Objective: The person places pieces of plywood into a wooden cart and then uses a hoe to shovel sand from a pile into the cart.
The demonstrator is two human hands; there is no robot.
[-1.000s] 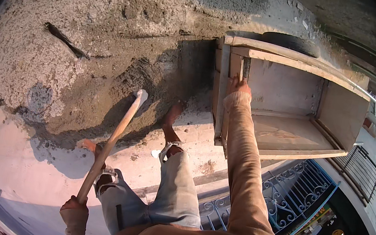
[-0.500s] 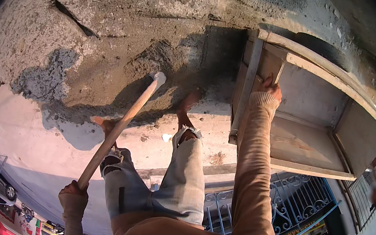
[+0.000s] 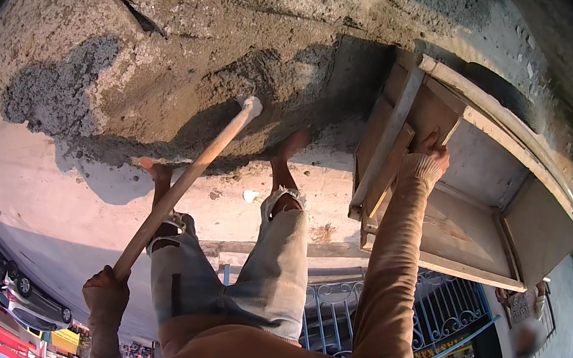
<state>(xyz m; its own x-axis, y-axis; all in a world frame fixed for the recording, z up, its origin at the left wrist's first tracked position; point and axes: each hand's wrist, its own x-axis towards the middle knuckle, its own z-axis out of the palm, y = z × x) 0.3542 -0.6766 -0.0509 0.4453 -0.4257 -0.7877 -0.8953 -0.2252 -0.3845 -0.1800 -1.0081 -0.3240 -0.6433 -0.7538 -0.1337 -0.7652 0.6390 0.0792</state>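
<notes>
My left hand [image 3: 108,283] is wrapped round the lower end of a long wooden handle [image 3: 182,190]. The handle slants up to a pale, mortar-smeared head [image 3: 250,106] resting in damp grey-brown mix [image 3: 242,74]; the blade's shape is hidden. On the right, a big wooden box [image 3: 468,267] made of boards and panels shows its open side. My right hand [image 3: 431,151] grips the edge of one of its inner panels, fingers bent over it. My bare feet stand at the near border of the mix.
Wetter dark grey mix [image 3: 58,85] lies at the left. A black tyre [image 3: 507,93] sits behind the box. Nearer are a blue metal railing [image 3: 330,313] and a person [image 3: 526,323] on the right. Parked vehicles [image 3: 34,308] stand at lower left.
The box looks more tilted, and a loose board at its left side shows more. My right hand stays on the panel, slightly lower in view. The handle keeps nearly the same place.
</notes>
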